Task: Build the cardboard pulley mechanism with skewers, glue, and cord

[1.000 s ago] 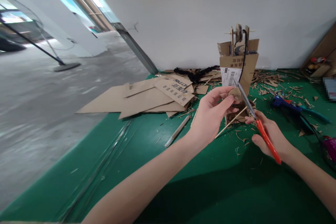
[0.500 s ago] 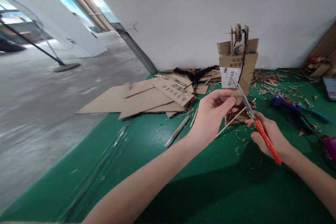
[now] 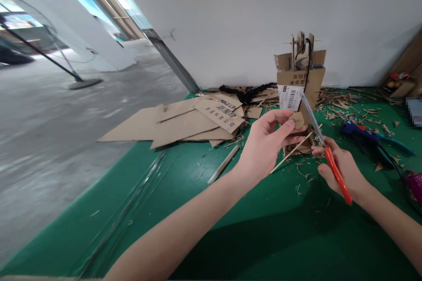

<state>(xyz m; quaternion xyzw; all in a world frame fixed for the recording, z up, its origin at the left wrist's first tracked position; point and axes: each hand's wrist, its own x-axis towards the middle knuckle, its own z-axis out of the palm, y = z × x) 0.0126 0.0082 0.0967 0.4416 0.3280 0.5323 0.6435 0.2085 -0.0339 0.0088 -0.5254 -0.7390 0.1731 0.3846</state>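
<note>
My left hand (image 3: 263, 145) pinches a small roundish cardboard piece (image 3: 299, 120) between thumb and fingers. In my right hand (image 3: 343, 167) is a pair of scissors (image 3: 336, 171) with red handles, blades pointing up and left. The blades pass just right of the piece, a little apart from it. Behind both hands stands a cardboard structure (image 3: 314, 81) with a white label, topped by cardboard discs (image 3: 300, 43) on a thin stick and a black cord. A thin wooden stick (image 3: 290, 156) slants below the piece, leaning by the structure's base.
Flat cardboard sheets (image 3: 187, 120) and black material (image 3: 245, 93) lie at the back left. A pale strip (image 3: 224, 164) rests on the green table (image 3: 184, 210). Cardboard scraps (image 3: 343, 101), a blue glue gun (image 3: 359, 131) and a purple object (image 3: 413, 184) are at right. A white wall (image 3: 231, 30) stands behind.
The scissors have shifted slightly right, away from the cardboard piece, with my right hand. The piece has turned a little in my left fingers and shows more of its face.
</note>
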